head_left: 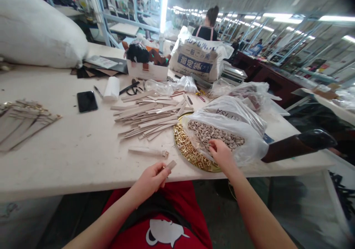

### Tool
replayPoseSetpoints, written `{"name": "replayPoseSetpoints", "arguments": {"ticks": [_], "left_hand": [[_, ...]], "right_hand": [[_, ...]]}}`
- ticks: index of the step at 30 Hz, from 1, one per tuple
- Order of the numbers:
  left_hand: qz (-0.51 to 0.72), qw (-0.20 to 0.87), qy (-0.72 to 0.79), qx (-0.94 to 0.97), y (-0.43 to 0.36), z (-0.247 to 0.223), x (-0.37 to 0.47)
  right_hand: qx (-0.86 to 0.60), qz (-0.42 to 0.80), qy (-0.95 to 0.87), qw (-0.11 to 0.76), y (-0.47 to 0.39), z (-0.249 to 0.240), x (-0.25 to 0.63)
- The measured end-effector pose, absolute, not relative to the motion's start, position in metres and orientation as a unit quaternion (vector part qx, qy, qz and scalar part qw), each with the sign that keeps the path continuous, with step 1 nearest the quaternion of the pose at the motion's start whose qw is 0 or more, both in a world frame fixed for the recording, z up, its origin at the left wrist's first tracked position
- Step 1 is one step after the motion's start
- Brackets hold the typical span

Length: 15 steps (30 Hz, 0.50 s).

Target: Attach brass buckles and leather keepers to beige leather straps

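Pinching a pale strip (pixel 171 165) between thumb and curled fingers of the left hand (pixel 155 175), near the table (pixel 105 164) edge, left of the plastic bag (pixel 251 147); touching small loops (pixel 215 131) inside with the bent-fingered right hand (pixel 221 154), grasp not discernible.

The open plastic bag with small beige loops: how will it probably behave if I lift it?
The bag will likely be floppy, because its thin plastic lies in soft folds. It may spill, since its mouth is open and the loops look loose. Its load may also shift or tip, as part of it rests over the gold pieces.
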<state>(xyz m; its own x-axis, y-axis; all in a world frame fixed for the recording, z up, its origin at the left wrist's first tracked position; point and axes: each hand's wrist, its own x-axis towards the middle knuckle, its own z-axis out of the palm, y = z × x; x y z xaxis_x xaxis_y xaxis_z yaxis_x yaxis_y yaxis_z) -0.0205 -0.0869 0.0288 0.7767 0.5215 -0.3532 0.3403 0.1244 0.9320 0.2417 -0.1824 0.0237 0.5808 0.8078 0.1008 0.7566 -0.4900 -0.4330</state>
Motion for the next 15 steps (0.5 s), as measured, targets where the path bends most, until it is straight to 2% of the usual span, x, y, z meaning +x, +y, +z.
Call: {"name": "replayPoseSetpoints", "arguments": {"ticks": [3, 5, 9, 15], "left_hand": [[0.085, 0.634, 0.303, 0.706, -0.084, 0.036, -0.007], [0.104, 0.616, 0.303, 0.72, -0.079, 0.039, 0.001], [0.11, 0.609, 0.325, 0.715, -0.07, 0.035, 0.002], [0.094, 0.646, 0.327, 0.683, -0.068, 0.021, -0.004]], "right_hand": [[-0.783, 0.224, -0.435, 0.383, -0.178, 0.027, 0.214], [-0.766, 0.237, -0.427, 0.418, -0.176, 0.028, 0.202], [-0.823, 0.108, -0.416, 0.373, -0.18, 0.025, 0.212], [-0.869, 0.048, -0.422, 0.253, -0.201, 0.026, 0.249]]}}
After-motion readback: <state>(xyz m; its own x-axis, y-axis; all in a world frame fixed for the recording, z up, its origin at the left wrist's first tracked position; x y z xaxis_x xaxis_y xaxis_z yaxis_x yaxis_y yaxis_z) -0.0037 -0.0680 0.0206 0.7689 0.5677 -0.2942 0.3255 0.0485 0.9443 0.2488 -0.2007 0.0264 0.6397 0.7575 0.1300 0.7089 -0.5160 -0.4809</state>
